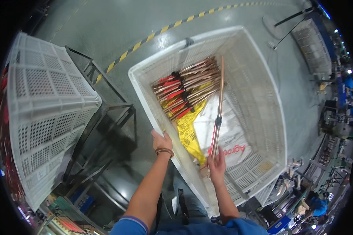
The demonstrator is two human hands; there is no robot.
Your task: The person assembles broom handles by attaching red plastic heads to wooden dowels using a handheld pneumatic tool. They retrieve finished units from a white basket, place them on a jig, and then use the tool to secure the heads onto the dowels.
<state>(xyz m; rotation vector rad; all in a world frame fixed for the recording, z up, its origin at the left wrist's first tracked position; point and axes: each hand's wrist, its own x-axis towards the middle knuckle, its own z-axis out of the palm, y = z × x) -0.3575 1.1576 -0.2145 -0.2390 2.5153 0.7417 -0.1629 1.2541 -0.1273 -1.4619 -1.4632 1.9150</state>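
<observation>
My right hand (217, 166) reaches inside a large white plastic crate (264, 109) and is closed round the near end of a long copper tube (221, 94). A black band wraps the tube near its middle, with something thin and red along its lower half. My left hand (162, 141) grips the crate's left rim. At the far left of the crate lies a heap of similar copper tubes (204, 78) with black bands and red parts. Under them a yellow bag (187, 133) and a white printed sack (227, 129) cover part of the perforated floor.
On the left, another white crate (53, 102) with reddish contents stands by a dark metal frame (113, 105). Yellow-and-black tape (161, 30) crosses the floor behind. A further crate (312, 47) sits at the far right; a person in blue (317, 206) is at the lower right.
</observation>
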